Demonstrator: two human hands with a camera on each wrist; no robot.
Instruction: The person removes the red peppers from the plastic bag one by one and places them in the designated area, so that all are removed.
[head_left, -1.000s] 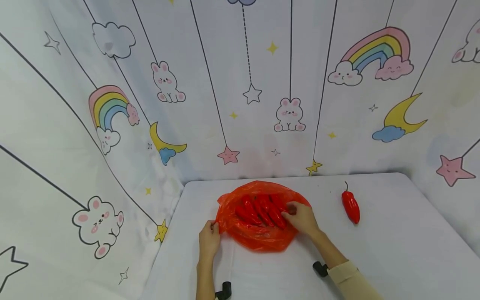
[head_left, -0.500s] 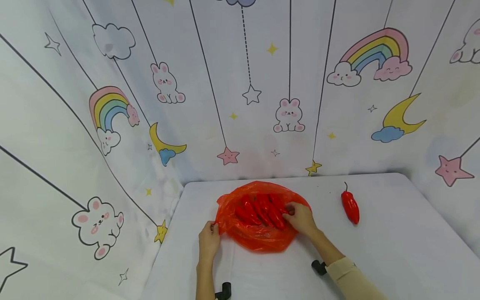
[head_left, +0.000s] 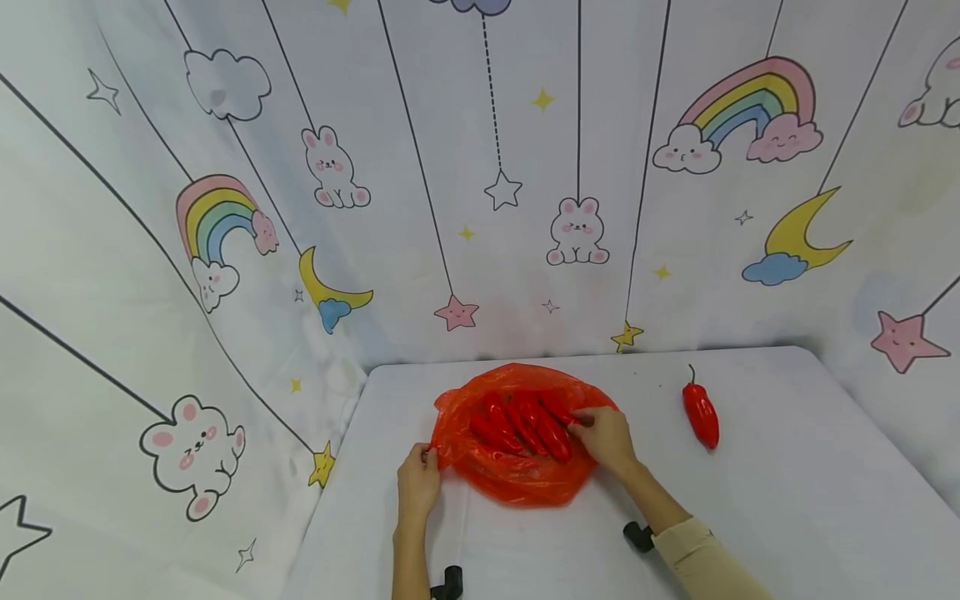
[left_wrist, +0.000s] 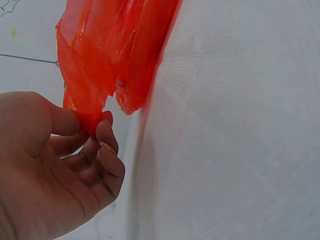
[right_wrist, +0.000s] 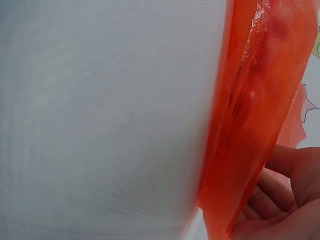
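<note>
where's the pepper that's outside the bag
In the head view, the loose pepper lies on the table, to the right of the red bag and the right hand.

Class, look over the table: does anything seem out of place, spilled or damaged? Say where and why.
One red pepper seems out of place: it lies alone on the white table, right of the red bag, while the other peppers lie together inside it. No spill or clear damage shows.

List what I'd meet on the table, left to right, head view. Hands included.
Left hand → orange-red plastic bag → right hand → single red pepper. Peppers inside the bag left out, since they overlap it.
</note>
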